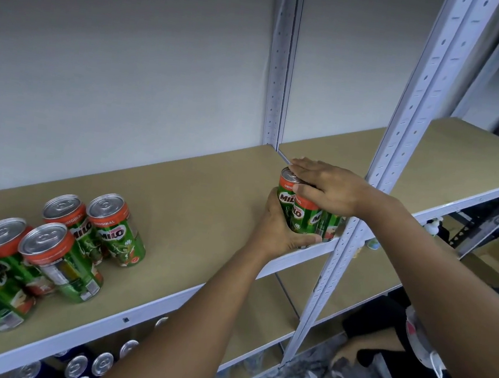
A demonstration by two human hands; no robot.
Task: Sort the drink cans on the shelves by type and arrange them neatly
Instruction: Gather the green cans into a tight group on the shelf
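Over on the left of the shelf board (199,183), a tan fibreboard sheet edged in pale metal, a loose cluster of green Milo cans (60,249) with orange collars and silver tops stands in no clear order, some labels turned away. Behind it the wall (118,52) is plain grey-white. Below the front edge, on the lower shelf, the silver tops of some darker cans (91,364) show; their labels are hidden.

Toward the right end of the board, just beside the perforated front upright (401,134), a tight group of Milo cans (304,213) stands upright near the front edge. The left hand (280,232) cups this group from the near side, fingers wrapped round the lower can bodies. The right hand (328,188) lies flat across their tops, fingers extended, thumb down the side.

Past the upright, a second tan board (461,155) carries on to the right.
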